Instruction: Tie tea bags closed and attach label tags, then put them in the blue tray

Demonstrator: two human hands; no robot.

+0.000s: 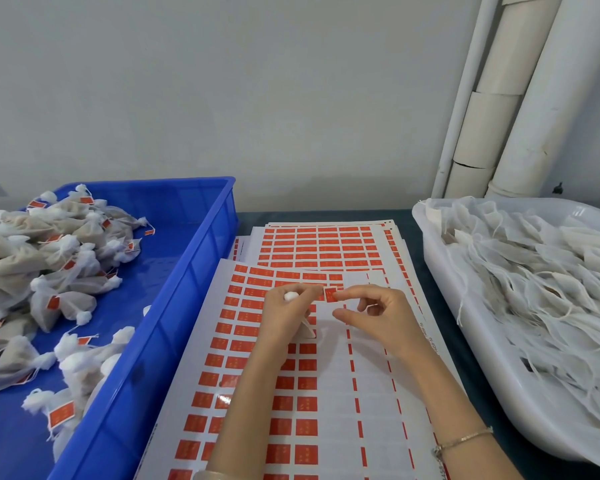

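Over the label sheet (371, 393), the left hand (284, 317) curls its fingers round a tea bag (307, 330). A red tag (330, 294) sits between its fingertips and the right hand's (378, 317) forefinger; thumb apart below, actual pinch unclear. Left of the sheet, the blue tray (187, 289) holds tagged bags (49, 271); right of it, a white tub (471, 341) holds untied bags (534, 271).

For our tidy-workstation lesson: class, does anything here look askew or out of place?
The top label sheet lies skewed across the sheets beneath it, so the stack is fanned rather than squared. Nothing else stands out.
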